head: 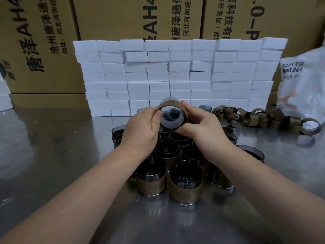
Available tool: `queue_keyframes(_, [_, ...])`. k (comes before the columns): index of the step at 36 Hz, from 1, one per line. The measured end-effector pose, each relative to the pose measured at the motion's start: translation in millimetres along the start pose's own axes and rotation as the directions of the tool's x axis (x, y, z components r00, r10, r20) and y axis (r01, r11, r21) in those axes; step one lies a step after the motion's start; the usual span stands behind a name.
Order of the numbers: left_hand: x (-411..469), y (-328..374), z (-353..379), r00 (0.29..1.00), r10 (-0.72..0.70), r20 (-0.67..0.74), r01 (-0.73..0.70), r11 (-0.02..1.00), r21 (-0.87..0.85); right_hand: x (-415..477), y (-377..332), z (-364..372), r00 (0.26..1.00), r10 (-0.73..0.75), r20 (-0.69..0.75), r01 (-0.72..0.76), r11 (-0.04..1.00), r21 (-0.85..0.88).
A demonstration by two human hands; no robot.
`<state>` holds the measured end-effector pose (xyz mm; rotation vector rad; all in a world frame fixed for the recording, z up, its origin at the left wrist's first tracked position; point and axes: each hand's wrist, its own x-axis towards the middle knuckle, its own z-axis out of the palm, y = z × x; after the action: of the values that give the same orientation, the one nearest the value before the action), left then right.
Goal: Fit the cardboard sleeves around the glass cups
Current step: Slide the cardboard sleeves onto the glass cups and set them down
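Observation:
A smoky glass cup (171, 117) is held tilted above the table, its mouth facing me, with a brown cardboard sleeve (171, 103) ringed around it. My left hand (142, 125) grips the cup's left side, thumb on the rim. My right hand (198, 122) pinches the sleeve on the right, fingers over the top and thumb underneath. Below the hands stands a cluster of sleeved cups (185, 184). A pile of loose sleeves (255, 117) lies at the right.
A wall of stacked white boxes (177, 76) runs behind the cups, with large brown cartons (44, 44) behind it. A white plastic bag (304, 85) sits at the far right. Bare glass cups (251, 152) stand beside the cluster on the shiny metal table (52, 155).

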<state>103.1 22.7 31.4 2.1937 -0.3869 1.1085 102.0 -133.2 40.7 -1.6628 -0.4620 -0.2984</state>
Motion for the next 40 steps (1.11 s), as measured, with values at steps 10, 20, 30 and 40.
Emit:
queue_keyframes(10, [-0.6,0.2,0.6,1.0,0.019,0.0,-0.019,1.0,-0.019,3.5,5.2,0.2,0.999,-0.053,-0.009,0.053,0.999,-0.008])
queue_keyframes(20, [2.4,-0.9,3.8,0.987,-0.09,0.135,0.12,0.963,-0.241,3.0,3.5,0.0,0.997,-0.057,0.05,0.058,0.998,-0.025])
queue_keyframes(30, [9.4,11.4,7.2,0.889,-0.38,0.255,0.454,0.663,-0.595,-1.7,-0.4,3.5,0.976,-0.003,0.218,0.044,0.983,-0.18])
queue_keyframes(40, [5.1,17.2,8.3,0.924,-0.321,0.207,0.374,0.646,-0.666,-5.2,-7.2,3.9,0.991,-0.058,0.124,0.083,0.973,-0.214])
